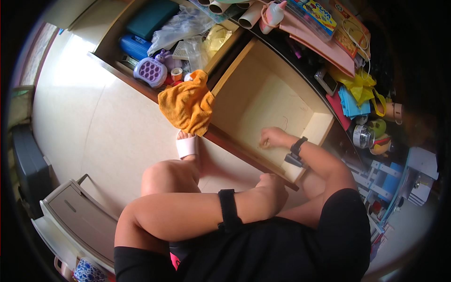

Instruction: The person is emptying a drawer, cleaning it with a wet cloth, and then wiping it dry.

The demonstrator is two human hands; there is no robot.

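Note:
In front of me a wooden drawer stands pulled out, with a pale inside. My right hand is inside it, low over its floor near the front right. Its fingers are curled together and slightly blurred, so whether they pinch something small is unclear. A thin reddish strand lies on the drawer floor just beyond that hand. My left hand rests bent by the drawer's near right corner, its fingers mostly hidden behind the wrist. An orange cloth hangs over the drawer's left front corner.
To the left, another open drawer holds plastic bags, a purple pop-it toy and a blue case. The cabinet top carries a glue bottle, pink folders and a clear jar. A lidded bin stands lower left.

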